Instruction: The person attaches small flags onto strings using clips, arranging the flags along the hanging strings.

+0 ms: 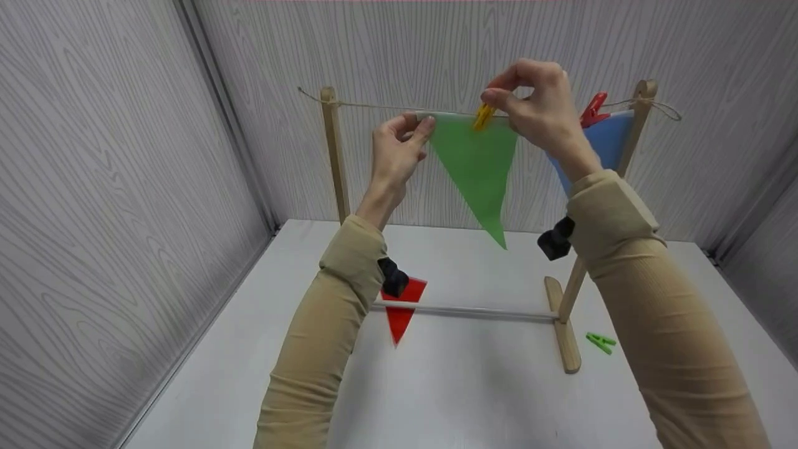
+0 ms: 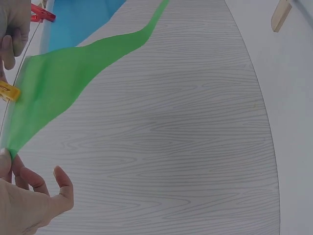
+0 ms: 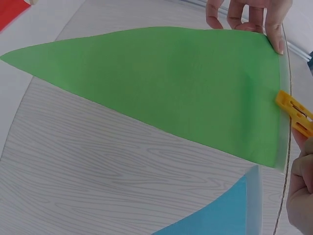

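A green triangular pennant [image 1: 477, 162] hangs point down along a thin string [image 1: 380, 106] tied between two wooden posts. My left hand [image 1: 398, 146] pinches the pennant's upper left corner between thumb and fingers. With thumb and forefinger, my right hand [image 1: 542, 106] holds a yellow clothespin [image 1: 484, 116], whose jaws sit over the pennant's top edge and the string. In the right wrist view the yellow clothespin [image 3: 296, 112] overlaps the pale hem near the middle of that edge. Right of it hangs a blue pennant [image 1: 608, 140] with a red clothespin [image 1: 594, 111] at its top, partly behind my right hand.
On the white table [image 1: 474, 386] lies a red pennant [image 1: 402, 315], under the stand's crossbar [image 1: 480, 312] and partly hidden by my left wrist camera. A green clothespin [image 1: 601, 342] lies right of the stand's wooden foot [image 1: 567, 343]. Wood-grain panels [image 1: 131, 187] enclose the table.
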`<state>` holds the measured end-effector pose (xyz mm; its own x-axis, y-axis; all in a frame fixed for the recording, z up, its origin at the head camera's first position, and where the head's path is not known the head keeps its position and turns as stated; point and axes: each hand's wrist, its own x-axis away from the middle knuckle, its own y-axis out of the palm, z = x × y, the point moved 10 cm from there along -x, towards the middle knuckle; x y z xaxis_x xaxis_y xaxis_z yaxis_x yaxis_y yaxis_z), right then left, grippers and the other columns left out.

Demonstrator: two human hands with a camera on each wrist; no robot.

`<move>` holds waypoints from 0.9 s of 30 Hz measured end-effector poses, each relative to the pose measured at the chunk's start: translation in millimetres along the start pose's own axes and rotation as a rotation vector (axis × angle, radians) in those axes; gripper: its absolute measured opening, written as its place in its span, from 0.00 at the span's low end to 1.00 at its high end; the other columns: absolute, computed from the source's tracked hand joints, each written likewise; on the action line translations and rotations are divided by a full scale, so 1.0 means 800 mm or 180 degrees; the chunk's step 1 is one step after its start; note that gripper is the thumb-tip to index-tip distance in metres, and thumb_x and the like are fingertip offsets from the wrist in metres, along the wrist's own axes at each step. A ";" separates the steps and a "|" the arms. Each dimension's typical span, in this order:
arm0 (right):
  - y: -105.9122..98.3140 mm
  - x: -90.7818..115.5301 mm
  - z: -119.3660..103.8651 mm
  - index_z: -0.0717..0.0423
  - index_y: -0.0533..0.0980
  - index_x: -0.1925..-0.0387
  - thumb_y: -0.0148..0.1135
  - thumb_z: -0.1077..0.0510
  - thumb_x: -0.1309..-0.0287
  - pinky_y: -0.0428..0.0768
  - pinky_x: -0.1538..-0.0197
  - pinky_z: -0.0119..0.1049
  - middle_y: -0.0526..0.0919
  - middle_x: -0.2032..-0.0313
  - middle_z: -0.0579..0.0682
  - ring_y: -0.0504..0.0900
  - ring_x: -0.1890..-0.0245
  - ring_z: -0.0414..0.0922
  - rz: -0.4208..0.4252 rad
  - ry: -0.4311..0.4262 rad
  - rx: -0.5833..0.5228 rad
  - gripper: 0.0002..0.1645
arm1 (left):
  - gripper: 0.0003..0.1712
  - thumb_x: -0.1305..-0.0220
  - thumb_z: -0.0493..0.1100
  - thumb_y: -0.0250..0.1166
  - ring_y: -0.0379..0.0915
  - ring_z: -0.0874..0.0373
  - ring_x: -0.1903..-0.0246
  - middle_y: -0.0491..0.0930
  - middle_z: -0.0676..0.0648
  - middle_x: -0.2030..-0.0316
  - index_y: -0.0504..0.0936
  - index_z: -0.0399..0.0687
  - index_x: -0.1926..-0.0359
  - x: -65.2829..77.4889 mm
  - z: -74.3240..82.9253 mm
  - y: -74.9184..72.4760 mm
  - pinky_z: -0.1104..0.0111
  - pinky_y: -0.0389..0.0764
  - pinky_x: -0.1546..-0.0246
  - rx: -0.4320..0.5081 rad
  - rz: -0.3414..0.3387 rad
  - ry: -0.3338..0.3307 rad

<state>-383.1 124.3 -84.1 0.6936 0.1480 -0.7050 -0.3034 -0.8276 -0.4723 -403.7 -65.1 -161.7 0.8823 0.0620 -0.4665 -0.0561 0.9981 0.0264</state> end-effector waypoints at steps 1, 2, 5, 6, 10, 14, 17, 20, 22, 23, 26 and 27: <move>0.000 0.000 0.000 0.61 0.83 0.61 0.65 0.54 0.35 0.72 0.67 0.20 0.86 0.59 0.55 0.76 0.64 0.30 -0.0010 0.0000 0.0012 0.13 | 0.13 0.28 0.40 0.61 0.73 0.64 0.63 0.80 0.50 0.63 0.83 0.34 0.52 0.000 0.000 0.000 0.73 0.76 0.64 -0.0004 0.0005 0.0000; 0.000 0.001 0.000 0.61 0.83 0.61 0.65 0.54 0.35 0.72 0.67 0.20 0.86 0.59 0.56 0.76 0.63 0.31 -0.0020 0.0004 0.0012 0.13 | 0.13 0.28 0.40 0.62 0.74 0.63 0.62 0.81 0.50 0.63 0.83 0.34 0.52 0.000 0.000 0.000 0.73 0.76 0.63 -0.0003 0.0009 -0.0001; 0.001 0.002 -0.001 0.61 0.83 0.60 0.64 0.54 0.34 0.74 0.65 0.19 0.86 0.58 0.55 0.77 0.63 0.31 -0.0047 0.0014 0.0034 0.13 | 0.13 0.28 0.41 0.62 0.75 0.63 0.62 0.81 0.50 0.62 0.83 0.34 0.52 -0.001 0.000 0.001 0.72 0.77 0.63 0.0002 0.0005 -0.0004; 0.001 0.002 0.000 0.61 0.83 0.60 0.64 0.54 0.34 0.74 0.64 0.19 0.86 0.58 0.55 0.77 0.62 0.32 -0.0058 0.0018 0.0036 0.13 | 0.13 0.28 0.41 0.62 0.75 0.63 0.61 0.81 0.50 0.62 0.83 0.34 0.52 -0.001 0.001 0.001 0.72 0.77 0.63 0.0000 0.0004 -0.0001; 0.003 0.003 0.002 0.61 0.83 0.58 0.65 0.53 0.34 0.76 0.65 0.18 0.86 0.57 0.57 0.77 0.63 0.32 -0.0136 0.0055 0.0034 0.14 | 0.13 0.28 0.40 0.62 0.75 0.63 0.62 0.81 0.49 0.62 0.83 0.34 0.51 -0.001 0.001 0.000 0.72 0.77 0.63 0.0005 0.0018 0.0004; 0.007 0.004 0.007 0.62 0.83 0.54 0.65 0.53 0.34 0.76 0.65 0.17 0.86 0.54 0.58 0.78 0.61 0.34 -0.0242 0.0120 0.0056 0.16 | 0.13 0.28 0.40 0.62 0.75 0.63 0.62 0.81 0.49 0.62 0.83 0.34 0.51 0.000 0.001 -0.001 0.71 0.78 0.63 -0.0014 0.0032 0.0020; 0.008 0.005 0.010 0.62 0.83 0.52 0.65 0.52 0.34 0.77 0.63 0.17 0.86 0.52 0.59 0.79 0.58 0.37 -0.0299 0.0157 0.0083 0.18 | 0.13 0.28 0.40 0.62 0.75 0.63 0.61 0.81 0.49 0.61 0.83 0.34 0.51 0.001 0.000 -0.001 0.70 0.79 0.62 -0.0035 0.0022 0.0036; 0.007 0.006 0.010 0.60 0.84 0.50 0.66 0.51 0.35 0.76 0.66 0.17 0.85 0.52 0.59 0.78 0.58 0.37 -0.0326 0.0166 0.0051 0.19 | 0.13 0.28 0.40 0.62 0.76 0.63 0.61 0.81 0.49 0.61 0.83 0.34 0.51 0.002 0.000 -0.001 0.68 0.80 0.60 -0.0025 0.0011 0.0032; 0.007 0.007 0.011 0.59 0.84 0.49 0.67 0.50 0.36 0.74 0.71 0.18 0.85 0.52 0.58 0.77 0.66 0.36 -0.0351 0.0173 -0.0001 0.20 | 0.13 0.28 0.40 0.62 0.75 0.63 0.61 0.82 0.49 0.61 0.83 0.34 0.51 0.003 -0.001 -0.001 0.67 0.80 0.59 0.0001 0.0004 0.0026; 0.007 0.007 0.012 0.58 0.83 0.48 0.67 0.49 0.36 0.73 0.74 0.19 0.85 0.51 0.58 0.75 0.71 0.35 -0.0369 0.0176 -0.0022 0.21 | 0.13 0.28 0.40 0.62 0.75 0.63 0.62 0.82 0.49 0.62 0.83 0.34 0.51 0.003 -0.001 -0.001 0.67 0.80 0.59 0.0011 0.0000 0.0025; 0.008 0.009 0.014 0.57 0.82 0.45 0.68 0.48 0.37 0.70 0.79 0.22 0.85 0.50 0.58 0.68 0.83 0.34 -0.0419 0.0206 -0.0076 0.24 | 0.13 0.28 0.40 0.62 0.75 0.63 0.62 0.81 0.51 0.63 0.83 0.34 0.51 0.004 -0.001 -0.001 0.68 0.79 0.60 0.0032 -0.0007 0.0023; 0.009 0.009 0.015 0.57 0.81 0.44 0.68 0.48 0.37 0.70 0.79 0.22 0.84 0.49 0.59 0.67 0.85 0.34 -0.0431 0.0225 -0.0089 0.25 | 0.13 0.29 0.40 0.62 0.75 0.64 0.62 0.81 0.51 0.63 0.83 0.34 0.51 0.004 -0.002 -0.002 0.68 0.79 0.60 0.0034 -0.0008 0.0023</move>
<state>-387.9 126.2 -98.8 0.7715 0.2218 -0.5964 -0.1863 -0.8175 -0.5450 -401.7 -66.2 -164.4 0.8791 0.0594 -0.4729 -0.0489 0.9982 0.0345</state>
